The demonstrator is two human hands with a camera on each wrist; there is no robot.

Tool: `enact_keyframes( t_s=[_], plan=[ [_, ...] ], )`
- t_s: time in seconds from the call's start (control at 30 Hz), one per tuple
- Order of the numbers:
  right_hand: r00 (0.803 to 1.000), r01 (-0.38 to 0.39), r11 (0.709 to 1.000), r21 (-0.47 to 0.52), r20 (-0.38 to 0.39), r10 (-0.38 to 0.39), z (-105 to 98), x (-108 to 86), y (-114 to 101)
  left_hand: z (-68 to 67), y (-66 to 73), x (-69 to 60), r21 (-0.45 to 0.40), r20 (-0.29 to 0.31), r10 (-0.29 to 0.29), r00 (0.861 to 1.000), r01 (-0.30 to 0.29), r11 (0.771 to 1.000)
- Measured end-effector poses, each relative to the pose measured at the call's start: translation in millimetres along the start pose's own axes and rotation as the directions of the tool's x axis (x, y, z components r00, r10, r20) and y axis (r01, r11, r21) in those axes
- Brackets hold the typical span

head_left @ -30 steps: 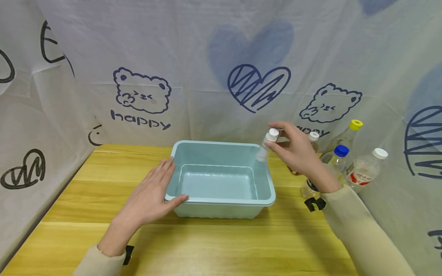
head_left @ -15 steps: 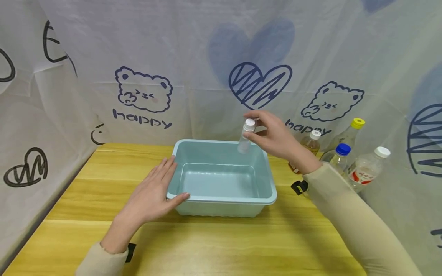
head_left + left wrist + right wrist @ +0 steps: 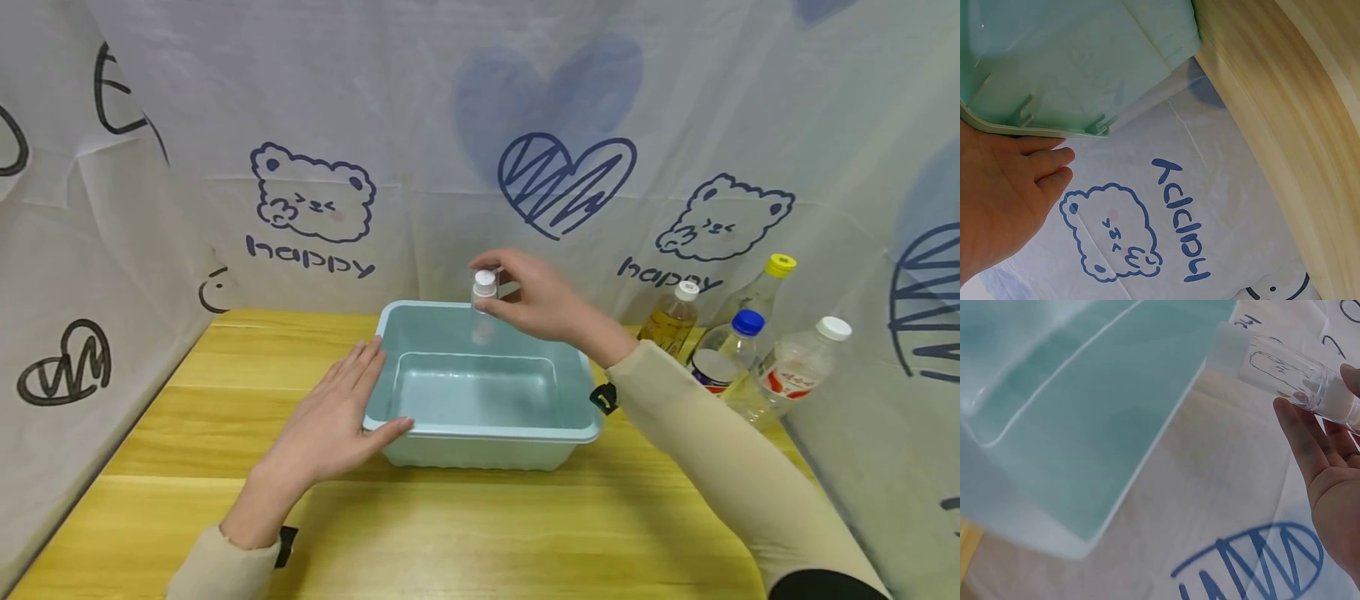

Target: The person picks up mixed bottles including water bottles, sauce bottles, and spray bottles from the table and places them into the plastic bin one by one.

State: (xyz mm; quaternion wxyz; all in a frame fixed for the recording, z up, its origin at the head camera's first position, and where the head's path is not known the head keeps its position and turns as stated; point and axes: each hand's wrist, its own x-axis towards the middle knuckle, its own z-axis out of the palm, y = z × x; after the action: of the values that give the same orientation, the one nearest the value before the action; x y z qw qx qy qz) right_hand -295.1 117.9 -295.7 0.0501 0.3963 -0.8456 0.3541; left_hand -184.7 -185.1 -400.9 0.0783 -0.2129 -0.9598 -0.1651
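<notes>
A pale blue-green plastic basin stands on the wooden table. My left hand rests with straight fingers against its left rim, thumb over the front edge; the left wrist view has the hand along the outside of the basin. Over the back part of the basin, my right hand pinches a small clear bottle with a white cap, held upright near its top. In the right wrist view the transparent bottle lies between thumb and fingers, its lower end near the basin's rim.
Several bottles stand at the right: one with amber liquid, one with a blue cap, a clear one with a red-and-white label, and one with a yellow cap. A printed cloth hangs behind the wooden table.
My right hand has carried the small bottle leftward, from the basin's right rim to above its back middle. My left hand has stayed at the left rim.
</notes>
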Motion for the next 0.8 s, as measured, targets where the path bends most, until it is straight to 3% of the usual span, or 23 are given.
enact_keyframes(
  t_s=[0.43, 0.8],
  plan=[
    [0.994, -0.026, 0.996, 0.081, 0.111, 0.017, 43, 27.5, 6, -2.5, -1.8, -0.9, -0.002, -0.005, 0.000, 1.000, 0.000, 1.000],
    [0.969, -0.105, 0.990, 0.098, 0.234, 0.080, 77, 43.0, 18, -2.9, 0.1, -0.2, 0.002, 0.001, 0.008, 1.000, -0.008, 1.000]
  ],
)
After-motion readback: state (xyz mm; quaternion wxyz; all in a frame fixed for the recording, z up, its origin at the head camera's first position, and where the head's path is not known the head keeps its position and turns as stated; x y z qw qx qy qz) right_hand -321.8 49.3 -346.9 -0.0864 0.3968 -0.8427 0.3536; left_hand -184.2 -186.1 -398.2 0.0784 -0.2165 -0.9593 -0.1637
